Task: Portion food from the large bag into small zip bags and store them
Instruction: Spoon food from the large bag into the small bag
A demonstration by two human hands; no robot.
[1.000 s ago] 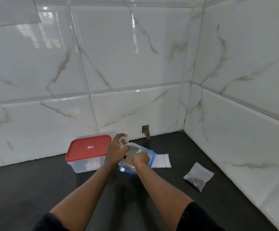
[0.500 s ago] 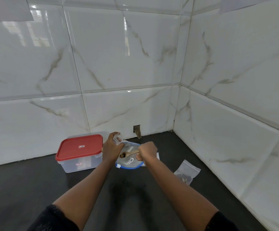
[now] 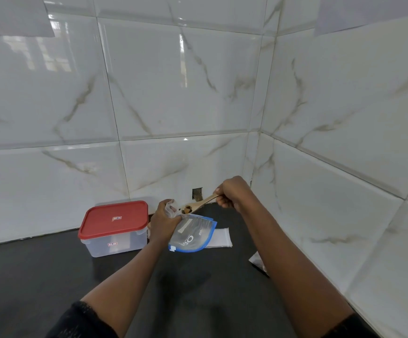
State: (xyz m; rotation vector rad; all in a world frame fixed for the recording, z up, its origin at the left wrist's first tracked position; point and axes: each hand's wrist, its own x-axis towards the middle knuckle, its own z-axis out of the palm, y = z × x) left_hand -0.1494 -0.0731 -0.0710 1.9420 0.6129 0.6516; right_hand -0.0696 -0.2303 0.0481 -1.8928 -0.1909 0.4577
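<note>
My left hand (image 3: 162, 222) grips the gathered top of the large blue-edged clear bag (image 3: 192, 236), together with a small clear zip bag (image 3: 170, 209) bunched between its fingers. My right hand (image 3: 232, 191) holds the handle of a wooden spoon (image 3: 199, 203). The spoon's bowl carries brown food and hovers right by the mouth of the small bag, above the large bag. The large bag's lower part rests on the dark counter.
A clear storage box with a red lid (image 3: 114, 226) stands left of my left hand. A flat stack of small zip bags (image 3: 221, 237) lies behind the large bag. A filled small bag (image 3: 257, 261) lies at the right, partly behind my right forearm. Tiled walls close the corner.
My right hand has drawn the spoon up and to the right, out of the large bag, with food in its bowl. My left hand keeps its grip on the bags.
</note>
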